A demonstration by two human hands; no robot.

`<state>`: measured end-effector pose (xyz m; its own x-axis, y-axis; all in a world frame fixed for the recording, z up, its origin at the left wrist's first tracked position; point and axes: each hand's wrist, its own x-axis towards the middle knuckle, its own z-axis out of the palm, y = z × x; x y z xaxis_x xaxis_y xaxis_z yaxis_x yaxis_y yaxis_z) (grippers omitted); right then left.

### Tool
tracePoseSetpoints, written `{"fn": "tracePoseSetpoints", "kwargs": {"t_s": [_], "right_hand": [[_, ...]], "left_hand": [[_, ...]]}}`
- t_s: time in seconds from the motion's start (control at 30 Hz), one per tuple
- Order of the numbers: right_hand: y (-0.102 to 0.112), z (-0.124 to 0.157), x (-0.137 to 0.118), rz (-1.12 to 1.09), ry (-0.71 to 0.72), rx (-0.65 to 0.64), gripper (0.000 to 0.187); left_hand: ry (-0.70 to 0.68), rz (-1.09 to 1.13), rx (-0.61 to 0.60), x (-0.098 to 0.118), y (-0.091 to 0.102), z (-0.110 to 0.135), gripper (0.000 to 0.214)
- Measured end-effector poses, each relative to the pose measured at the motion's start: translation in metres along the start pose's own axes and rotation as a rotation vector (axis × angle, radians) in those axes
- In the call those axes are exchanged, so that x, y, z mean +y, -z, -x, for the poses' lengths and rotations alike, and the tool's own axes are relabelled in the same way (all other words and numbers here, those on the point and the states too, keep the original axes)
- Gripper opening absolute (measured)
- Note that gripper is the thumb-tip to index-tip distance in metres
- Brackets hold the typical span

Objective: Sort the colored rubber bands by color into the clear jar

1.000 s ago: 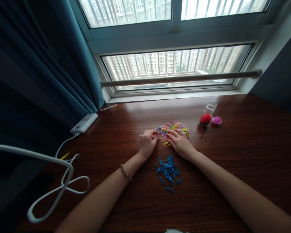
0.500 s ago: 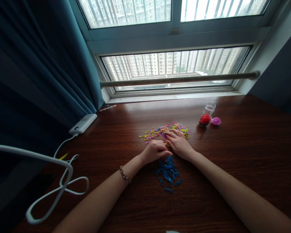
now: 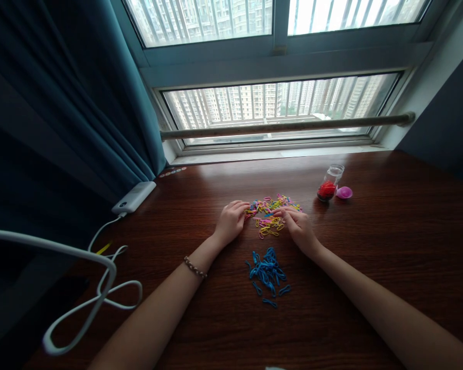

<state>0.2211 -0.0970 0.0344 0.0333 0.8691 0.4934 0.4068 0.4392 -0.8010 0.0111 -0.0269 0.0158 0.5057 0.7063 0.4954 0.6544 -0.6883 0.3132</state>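
Right hand (image 3: 299, 227): thumb and forefinger together on a blue band (image 3: 269, 215), at the mixed pile (image 3: 270, 203). Left hand (image 3: 230, 222): fingers bent at the pile's left edge; whether clamped, cannot tell. Nearer the body: blue heap (image 3: 268, 269). Farther right: jar (image 3: 334, 173), red contents (image 3: 326, 190); pink piece (image 3: 344, 192) beside.

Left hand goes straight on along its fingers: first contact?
Left hand would likely meet the multicoloured loop pile first; the fingertips appear at its left edge, though depth makes contact uncertain.
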Motion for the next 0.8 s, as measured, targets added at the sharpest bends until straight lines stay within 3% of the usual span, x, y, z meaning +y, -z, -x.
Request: {"fn": "tracePoseSetpoints", "kwargs": {"t_s": [0.07, 0.13, 0.27, 0.33, 0.43, 0.57, 0.7, 0.8], "right_hand": [[0.004, 0.000, -0.008, -0.089, -0.062, 0.002, 0.036], [0.009, -0.001, -0.015, -0.175, -0.119, -0.117, 0.040], [0.015, -0.003, -0.018, -0.262, -0.278, -0.749, 0.048], [0.016, -0.004, -0.015, -0.241, -0.328, -0.859, 0.050], [0.013, -0.010, -0.010, -0.178, -0.309, -0.607, 0.051], [0.000, -0.032, -0.002, 0.093, -0.098, -0.274, 0.038], [-0.027, -0.061, 0.010, 0.334, 0.090, -0.269, 0.021], [-0.047, -0.076, 0.018, 0.455, 0.187, -0.414, 0.027]], "left_hand": [[-0.025, -0.010, -0.052, 0.001, -0.002, 0.000, 0.027], [-0.028, -0.029, -0.088, 0.003, -0.002, 0.001, 0.028], [0.012, -0.023, -0.107, 0.004, -0.002, 0.001, 0.029], [0.033, 0.036, -0.076, 0.002, -0.001, 0.001, 0.030], [0.088, 0.206, 0.035, -0.002, -0.001, 0.000, 0.027], [0.244, 0.449, 0.145, -0.003, 0.000, -0.001, 0.018], [0.464, 0.621, 0.233, -0.005, -0.001, -0.001, 0.019], [0.531, 0.663, 0.286, -0.008, -0.002, -0.002, 0.022]]}}
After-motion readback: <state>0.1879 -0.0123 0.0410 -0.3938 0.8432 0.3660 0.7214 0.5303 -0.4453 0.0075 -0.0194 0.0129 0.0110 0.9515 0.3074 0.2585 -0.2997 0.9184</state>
